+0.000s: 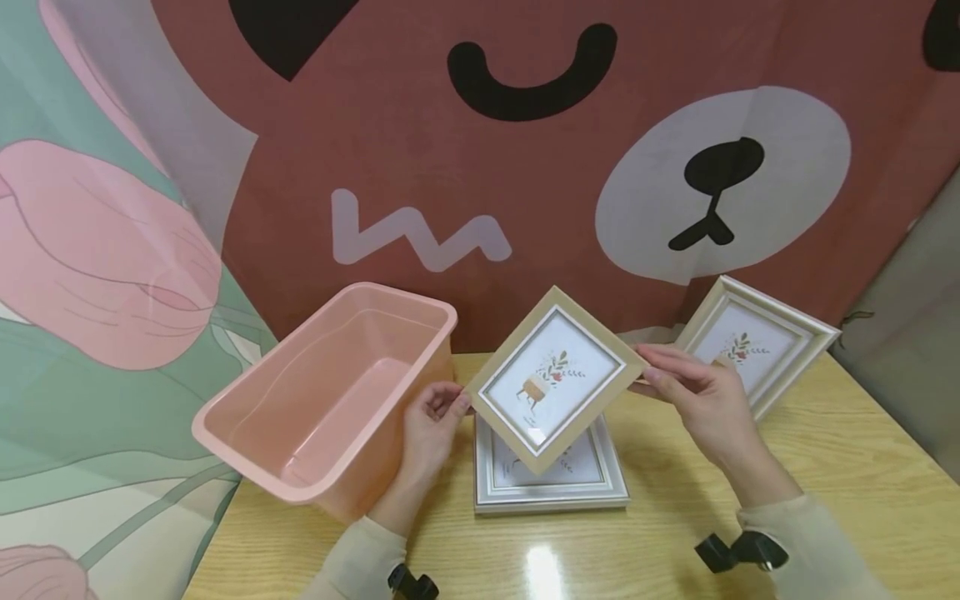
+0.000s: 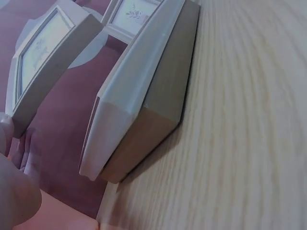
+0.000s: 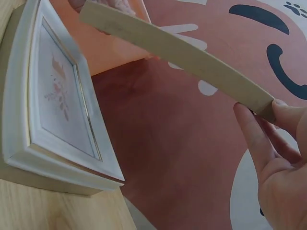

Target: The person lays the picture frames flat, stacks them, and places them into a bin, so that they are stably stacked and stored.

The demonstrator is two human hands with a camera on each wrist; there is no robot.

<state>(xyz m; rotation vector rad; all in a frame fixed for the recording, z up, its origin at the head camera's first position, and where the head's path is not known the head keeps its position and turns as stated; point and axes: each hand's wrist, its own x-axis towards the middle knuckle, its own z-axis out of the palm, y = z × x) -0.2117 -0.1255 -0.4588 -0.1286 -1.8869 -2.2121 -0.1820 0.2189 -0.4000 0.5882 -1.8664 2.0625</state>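
Observation:
Both hands hold a tan picture frame (image 1: 474, 389) by opposite corners, tilted in the air. My left hand (image 1: 433, 423) pinches its left corner, and my right hand (image 1: 707, 402) pinches its right corner between thumb and fingers. Behind its glass is a print of a plant in a pot on legs. Beneath it on the table lies a stack of frames with a white-silver picture frame (image 1: 551, 498) on top, partly hidden by the held one. In the right wrist view the tan frame (image 3: 182, 55) shows its edge, with the right thumb and fingers at one end.
A pink plastic bin (image 1: 360, 417) stands left of the stack, its inner floor visible. At the right, behind my right hand, another silver-and-cream picture frame (image 1: 795, 321) leans at an angle. A printed bear curtain (image 1: 420, 158) hangs behind the wooden table (image 1: 840, 500).

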